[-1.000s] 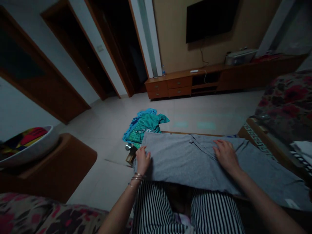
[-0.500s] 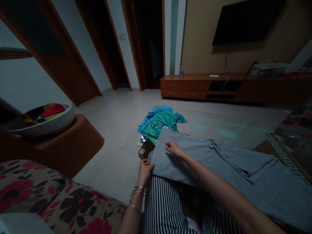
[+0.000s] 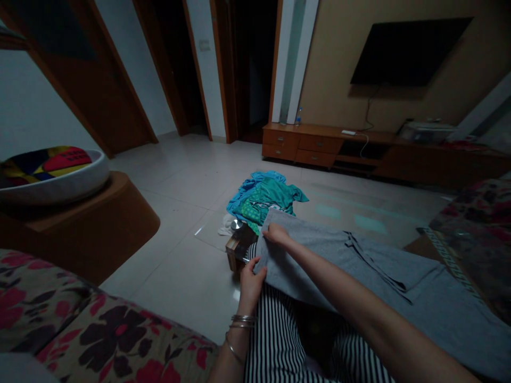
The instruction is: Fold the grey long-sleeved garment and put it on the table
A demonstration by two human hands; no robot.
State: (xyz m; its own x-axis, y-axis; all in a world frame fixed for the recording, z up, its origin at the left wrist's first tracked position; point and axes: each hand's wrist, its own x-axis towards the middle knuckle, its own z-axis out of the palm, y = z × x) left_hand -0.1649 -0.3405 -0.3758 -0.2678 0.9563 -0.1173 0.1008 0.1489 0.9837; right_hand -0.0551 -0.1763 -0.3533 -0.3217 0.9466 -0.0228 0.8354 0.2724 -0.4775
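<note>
We see the left hand [image 3: 252, 277] pinching the near left corner of a flat grey cloth garment with dark neckline trim [image 3: 431, 298]; right hand [image 3: 275, 234] seems closed on its far left edge, fingertips dim. Garment stretches rightward, crumpled green-and-blue clothes [image 3: 271, 198] beyond on pale tiled floor [image 3: 179, 207].

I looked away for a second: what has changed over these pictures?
The right hand left the dark neckline, moved left across the grey garment and now seems to pinch its left edge, toward the far corner. The left hand, earlier resting on that end, now grips near the near corner. Unchanged: the garment lies spread out, and the clothes pile is on the floor.
</note>
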